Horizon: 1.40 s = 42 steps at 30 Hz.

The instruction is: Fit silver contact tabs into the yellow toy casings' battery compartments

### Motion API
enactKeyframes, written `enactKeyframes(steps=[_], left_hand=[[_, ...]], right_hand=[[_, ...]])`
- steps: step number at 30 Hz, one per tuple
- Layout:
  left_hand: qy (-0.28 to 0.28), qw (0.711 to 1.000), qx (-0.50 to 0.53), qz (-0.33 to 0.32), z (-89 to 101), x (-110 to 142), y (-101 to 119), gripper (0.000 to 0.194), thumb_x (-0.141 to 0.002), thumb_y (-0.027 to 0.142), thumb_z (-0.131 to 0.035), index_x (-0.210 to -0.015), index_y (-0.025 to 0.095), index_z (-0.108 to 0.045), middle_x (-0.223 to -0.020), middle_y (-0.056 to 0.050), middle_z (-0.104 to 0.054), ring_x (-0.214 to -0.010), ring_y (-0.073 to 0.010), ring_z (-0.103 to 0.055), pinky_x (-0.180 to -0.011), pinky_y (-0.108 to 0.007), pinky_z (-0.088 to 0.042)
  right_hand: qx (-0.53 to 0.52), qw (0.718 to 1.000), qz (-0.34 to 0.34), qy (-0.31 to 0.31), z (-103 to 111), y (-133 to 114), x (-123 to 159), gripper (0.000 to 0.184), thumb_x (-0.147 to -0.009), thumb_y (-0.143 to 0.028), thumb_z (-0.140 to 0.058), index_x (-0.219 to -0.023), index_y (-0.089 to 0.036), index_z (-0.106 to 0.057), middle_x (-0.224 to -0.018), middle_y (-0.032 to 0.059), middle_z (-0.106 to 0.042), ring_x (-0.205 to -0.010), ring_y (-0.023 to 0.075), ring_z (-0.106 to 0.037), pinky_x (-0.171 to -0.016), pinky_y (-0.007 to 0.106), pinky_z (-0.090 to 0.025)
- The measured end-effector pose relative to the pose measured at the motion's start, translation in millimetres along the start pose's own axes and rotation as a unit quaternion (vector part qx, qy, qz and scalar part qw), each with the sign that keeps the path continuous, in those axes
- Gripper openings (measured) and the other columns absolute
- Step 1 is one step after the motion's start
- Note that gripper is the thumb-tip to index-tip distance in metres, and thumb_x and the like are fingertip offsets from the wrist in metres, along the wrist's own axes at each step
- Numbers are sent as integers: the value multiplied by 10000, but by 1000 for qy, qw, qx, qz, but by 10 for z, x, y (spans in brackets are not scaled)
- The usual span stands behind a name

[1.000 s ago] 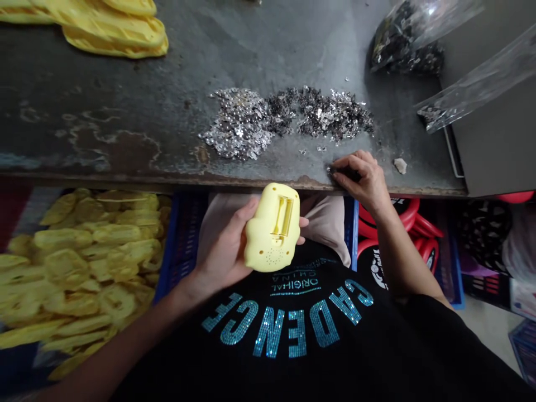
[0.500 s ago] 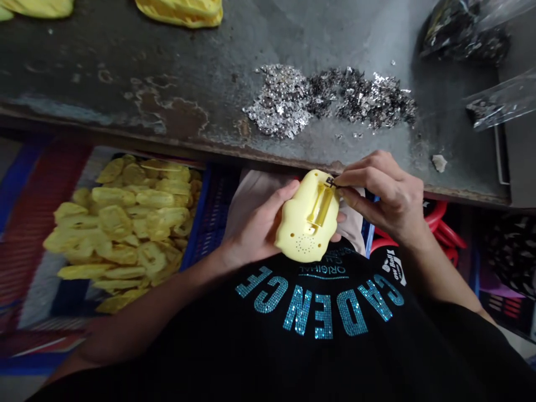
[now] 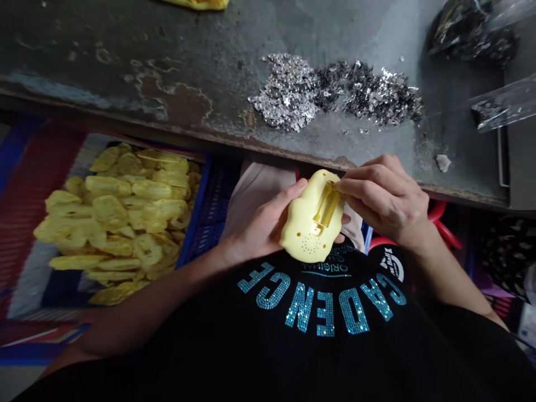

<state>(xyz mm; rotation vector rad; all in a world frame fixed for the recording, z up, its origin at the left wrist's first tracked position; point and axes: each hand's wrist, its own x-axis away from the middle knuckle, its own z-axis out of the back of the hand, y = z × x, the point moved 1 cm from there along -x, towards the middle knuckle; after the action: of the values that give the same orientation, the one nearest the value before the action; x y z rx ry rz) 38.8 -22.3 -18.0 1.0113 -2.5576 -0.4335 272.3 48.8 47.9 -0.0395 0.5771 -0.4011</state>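
My left hand grips a yellow plastic shell from its left side, holding it over my lap just below the table edge. The shell's back faces up, showing an open slot and a ring of small holes. My right hand is closed in a pinch at the top end of that slot, fingertips pressed onto the shell; whatever small piece it holds is hidden. A heap of small silvery metal parts lies on the dark worn table just beyond the hands.
A blue crate to my left is filled with several more yellow shells. Another yellow shell shows at the table's far edge. Clear bags of metal parts sit at the right rear. Red stools stand under the table on the right.
My right hand left the table edge with a tiny metal piece and came to the shell's slot. My left hand tilted the shell and drew it right. The camera view shifted left.
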Motion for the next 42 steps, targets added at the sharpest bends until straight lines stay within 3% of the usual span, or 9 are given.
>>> enactKeyframes(steps=[7,13,17,20,24,26,31,36,42], left_hand=[[44,999,-9,-6,-117,4,41,713,-1182,684,-637,-1667,164,-692,-1160,-147,-938,-1014,-322,-923,-941,-425,-757],[33,999,-16,0,-106,-14,15,860,-1149,743,-652,-1795,179,-593,-1286,-179,-929,-1082,-376,-927,-940,-474,-760],[36,999,-24,2,-125,-4,15,874,-1116,786,-683,-1737,172,-644,-1224,-163,-936,-1055,-376,-928,-869,-441,-755],[83,995,-46,-39,-176,16,12,792,-1097,739,-762,-1667,192,-698,-1234,-134,-932,-1118,-369,-917,-910,-431,-753],[173,964,-135,-152,-242,63,-20,696,-1039,624,-924,-1590,230,-761,-1407,-104,-895,-1359,-348,-841,-1078,-378,-705],[198,946,-181,-180,-269,116,-37,658,-1033,645,-935,-1555,266,-800,-1311,-61,-905,-1274,-308,-847,-1013,-329,-687],[229,906,-303,-187,-294,327,-37,662,-1049,647,-909,-1575,254,-826,-962,-38,-855,-955,-286,-813,-785,-336,-615],[222,916,-276,-188,-183,393,-70,619,-1023,427,-964,-1604,301,-793,-1143,-27,-886,-1065,-253,-784,-900,-314,-603],[189,915,-307,-182,-70,348,2,478,-1080,551,-898,-1458,265,-844,-1101,-47,-892,-821,-183,-747,-702,-257,-570]], right_hand=[[-40,997,-65,14,-10,-32,89,334,-1187,-237,-706,-1485,-385,-741,-1241,46,-879,-967,256,-754,-836,460,-581],[-34,997,-71,24,-58,-56,138,338,-1182,-293,-720,-1495,-404,-783,-1261,49,-884,-969,270,-744,-838,480,-558],[-70,990,-115,43,-37,-74,118,281,-1180,-281,-733,-1406,-404,-846,-1221,51,-889,-987,272,-774,-866,481,-615],[-163,968,-191,29,27,-35,38,205,-1154,-343,-812,-1351,-337,-869,-1210,66,-874,-1010,256,-804,-868,431,-670],[-262,933,-235,-68,80,36,-89,312,-1125,-499,-857,-1308,-246,-865,-1130,69,-835,-888,209,-767,-780,361,-666],[-261,931,-244,-74,66,40,-114,313,-1115,-517,-857,-1258,-238,-856,-1104,64,-826,-878,207,-760,-780,358,-663],[-235,942,-238,17,-81,-43,-45,245,-1087,-452,-893,-1218,-257,-824,-1068,30,-833,-862,192,-776,-782,335,-666],[-216,945,-233,71,-209,-103,9,267,-1088,-515,-884,-1206,-283,-829,-1041,20,-849,-858,204,-788,-782,350,-684],[-268,922,-272,67,-334,-69,26,288,-1024,-495,-956,-1164,-263,-859,-1029,14,-858,-840,177,-783,-763,314,-655]])
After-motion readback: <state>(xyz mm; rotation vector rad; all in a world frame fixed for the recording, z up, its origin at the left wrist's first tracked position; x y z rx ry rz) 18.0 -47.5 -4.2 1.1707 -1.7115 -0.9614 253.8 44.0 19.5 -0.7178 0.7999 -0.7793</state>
